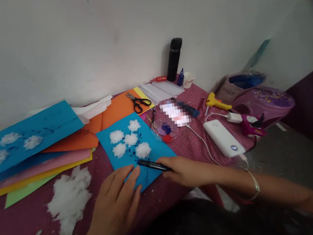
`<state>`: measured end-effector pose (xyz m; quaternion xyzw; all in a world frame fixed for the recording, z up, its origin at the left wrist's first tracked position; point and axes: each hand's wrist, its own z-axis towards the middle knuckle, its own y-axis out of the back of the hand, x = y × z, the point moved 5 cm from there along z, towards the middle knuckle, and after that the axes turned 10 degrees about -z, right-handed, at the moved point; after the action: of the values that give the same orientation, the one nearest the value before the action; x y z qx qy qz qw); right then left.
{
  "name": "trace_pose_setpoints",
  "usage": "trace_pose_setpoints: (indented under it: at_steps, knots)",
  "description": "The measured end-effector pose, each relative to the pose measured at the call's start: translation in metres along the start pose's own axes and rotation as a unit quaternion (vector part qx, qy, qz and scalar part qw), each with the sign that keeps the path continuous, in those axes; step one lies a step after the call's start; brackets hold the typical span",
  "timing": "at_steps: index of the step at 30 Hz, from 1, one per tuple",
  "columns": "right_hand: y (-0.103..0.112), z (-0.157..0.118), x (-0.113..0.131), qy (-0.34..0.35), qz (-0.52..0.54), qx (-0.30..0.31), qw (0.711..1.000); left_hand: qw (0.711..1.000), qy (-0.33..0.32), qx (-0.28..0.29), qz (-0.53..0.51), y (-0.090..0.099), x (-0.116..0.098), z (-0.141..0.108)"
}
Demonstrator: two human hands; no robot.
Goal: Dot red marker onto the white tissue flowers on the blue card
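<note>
In my right hand [179, 171] is a black marker pen [153, 165], gripped between thumb and fingers and lying nearly level over the lower part of a blue sheet [103, 139]. The sheet carries several white fluffy blossoms [130, 139] with dark blue leaf marks and thin stems around them. My left hand [118, 196] is open, its fingers stretched over the sheet's lower left edge. Its fingertips come close to the pen's left end; whether they touch it I cannot tell.
White fluff [70, 199] lies at left, below coloured papers [46, 165] and another blossom-decorated blue sheet [53, 119]. Behind are scissors [136, 101] and a black bottle [174, 60]. A lit phone [175, 113], yellow glue gun [217, 101] and cabled white power bank [222, 138] lie right.
</note>
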<state>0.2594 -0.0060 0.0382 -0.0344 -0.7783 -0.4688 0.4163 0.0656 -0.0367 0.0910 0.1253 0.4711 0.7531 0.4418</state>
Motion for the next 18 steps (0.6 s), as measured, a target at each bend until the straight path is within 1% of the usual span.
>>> trace_pose_setpoints:
  at_steps: [3, 6, 8, 9, 10, 12, 13, 14, 15, 16, 18]
  knots:
    - [-0.004, -0.005, 0.009, 0.005, 0.046, 0.011, 0.999, 1.0, 0.015, -0.007, 0.015, 0.011, 0.0, -0.02]
    - [-0.007, -0.009, 0.014, 0.026, 0.079, -0.004, 0.997, 0.999, 0.037, -0.007, 0.025, 0.019, 0.001, -0.039]
    - [-0.013, -0.01, 0.012, 0.016, 0.149, -0.002, 0.989, 0.999, 0.046, -0.007, 0.027, 0.022, 0.0, -0.047]
    - [-0.017, -0.01, 0.01, 0.001, 0.211, 0.007, 0.978, 0.998, 0.048, -0.008, 0.028, 0.023, -0.001, -0.049]
    - [-0.021, -0.009, 0.007, -0.018, 0.287, 0.019, 0.958, 0.998, 0.052, -0.012, 0.031, 0.024, -0.002, -0.05]
    - [-0.028, -0.008, 0.003, -0.048, 0.443, 0.042, 0.894, 0.997, 0.066, -0.019, 0.041, 0.025, -0.001, -0.05]
    - [-0.03, -0.007, 0.002, -0.055, 0.504, 0.052, 0.861, 0.996, 0.077, -0.02, 0.047, 0.025, 0.0, -0.049]
    - [-0.031, -0.006, 0.001, -0.055, 0.546, 0.063, 0.833, 0.995, 0.088, -0.018, 0.052, 0.024, 0.002, -0.049]
    - [-0.031, -0.006, 0.001, -0.052, 0.572, 0.08, 0.815, 0.993, 0.1, -0.013, 0.054, 0.023, 0.004, -0.048]
    - [-0.032, -0.005, 0.001, -0.046, 0.586, 0.1, 0.803, 0.993, 0.107, -0.007, 0.054, 0.022, 0.005, -0.047]
    - [-0.032, -0.005, 0.001, -0.036, 0.594, 0.131, 0.793, 0.992, 0.114, 0.005, 0.05, 0.018, 0.007, -0.044]
